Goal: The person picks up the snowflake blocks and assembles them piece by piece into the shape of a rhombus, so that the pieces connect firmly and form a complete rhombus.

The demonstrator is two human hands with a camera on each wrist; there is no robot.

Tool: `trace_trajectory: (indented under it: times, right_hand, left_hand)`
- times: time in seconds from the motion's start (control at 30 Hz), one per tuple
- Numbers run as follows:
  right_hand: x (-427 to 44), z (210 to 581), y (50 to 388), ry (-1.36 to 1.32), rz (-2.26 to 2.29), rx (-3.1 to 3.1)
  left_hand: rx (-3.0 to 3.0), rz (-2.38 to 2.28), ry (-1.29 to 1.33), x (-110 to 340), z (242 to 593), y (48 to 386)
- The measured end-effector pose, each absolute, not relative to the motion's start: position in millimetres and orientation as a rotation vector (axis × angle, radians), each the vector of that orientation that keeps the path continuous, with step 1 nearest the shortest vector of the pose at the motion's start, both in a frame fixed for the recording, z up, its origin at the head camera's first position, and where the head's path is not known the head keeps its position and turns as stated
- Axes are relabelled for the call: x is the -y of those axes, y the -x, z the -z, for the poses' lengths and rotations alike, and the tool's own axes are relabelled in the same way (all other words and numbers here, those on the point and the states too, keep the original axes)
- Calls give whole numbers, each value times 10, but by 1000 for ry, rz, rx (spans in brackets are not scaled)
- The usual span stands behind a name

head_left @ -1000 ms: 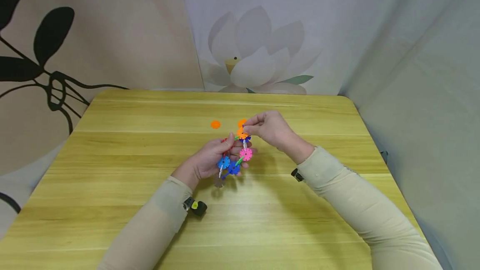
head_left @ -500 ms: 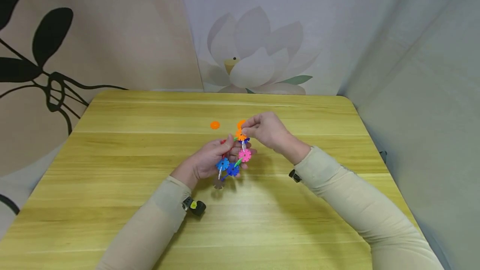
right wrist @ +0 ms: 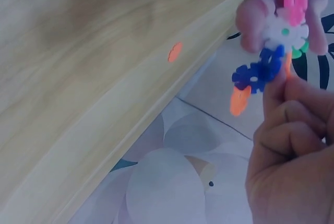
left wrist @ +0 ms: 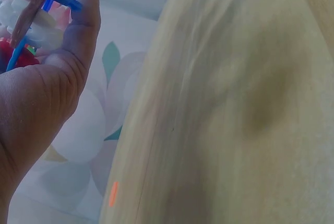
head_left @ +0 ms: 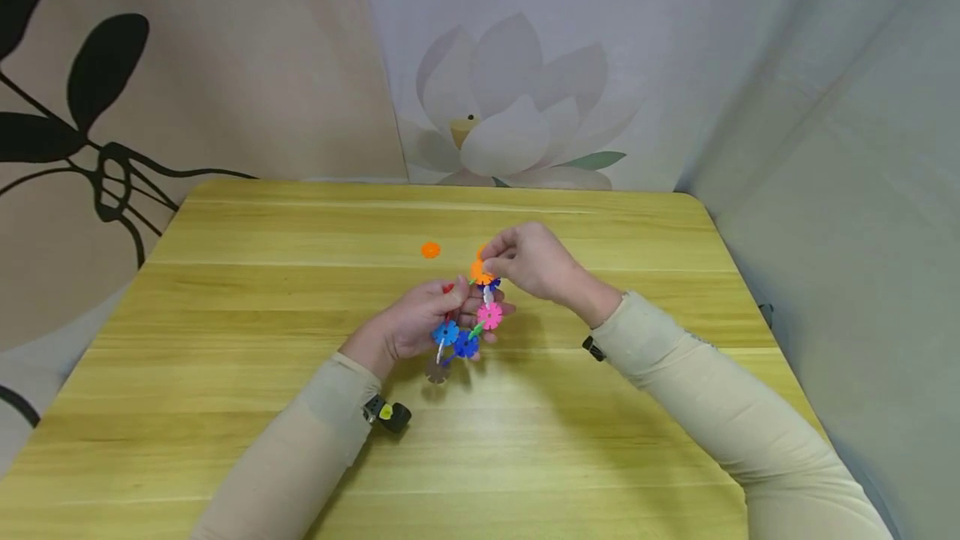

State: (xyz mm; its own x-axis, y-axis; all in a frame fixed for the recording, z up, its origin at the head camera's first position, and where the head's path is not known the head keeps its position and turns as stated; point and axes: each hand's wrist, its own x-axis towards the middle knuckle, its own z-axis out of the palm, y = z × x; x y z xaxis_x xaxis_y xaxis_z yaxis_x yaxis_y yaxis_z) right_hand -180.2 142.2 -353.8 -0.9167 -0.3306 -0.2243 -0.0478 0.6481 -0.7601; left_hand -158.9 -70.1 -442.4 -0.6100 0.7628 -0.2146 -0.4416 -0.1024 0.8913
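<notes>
My left hand (head_left: 408,319) holds a linked loop of small notched plastic snowflake discs, its thumb pressing near a red one (head_left: 447,288). Pink (head_left: 490,315), blue (head_left: 466,345), light blue (head_left: 446,332) and grey-brown (head_left: 437,372) discs hang in front of the palm. At the loop's top, my right hand (head_left: 536,261) pinches an orange snowflake disc (head_left: 480,273) between thumb and forefinger. From the right wrist, a dark blue disc (right wrist: 254,78) and a white disc (right wrist: 284,32) show beside those fingertips. Another orange disc (right wrist: 240,101) sticks out from the dark blue one.
A loose orange disc (head_left: 430,250) lies flat on the wooden table (head_left: 300,290), beyond the hands. Behind the table's far edge hangs a curtain (head_left: 517,107) with a printed flower. Small dark cameras (head_left: 393,417) are strapped to the wrists.
The loop has sunk slightly toward me, with its pink and blue discs lower. My right fingers have moved slightly down and left, still pinching the orange disc. The loose disc has stayed put.
</notes>
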Motion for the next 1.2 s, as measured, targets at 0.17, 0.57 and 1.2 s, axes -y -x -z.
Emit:
trace_trajectory:
  times: [0.17,0.57,1.2]
  right_hand:
    - [-1442,3536,1848,376,1094,-2517]
    - [-1429,3531,1884,440,1040,-2517]
    - [-1369,3423,1791,358,1006,-2645]
  left_hand:
    - [-1335,-1818,-359,693,4417,1571]
    - [-1353,-1803,-336,690,4428,1567]
    - [-1326,-1866,-345,765,4393,1627]
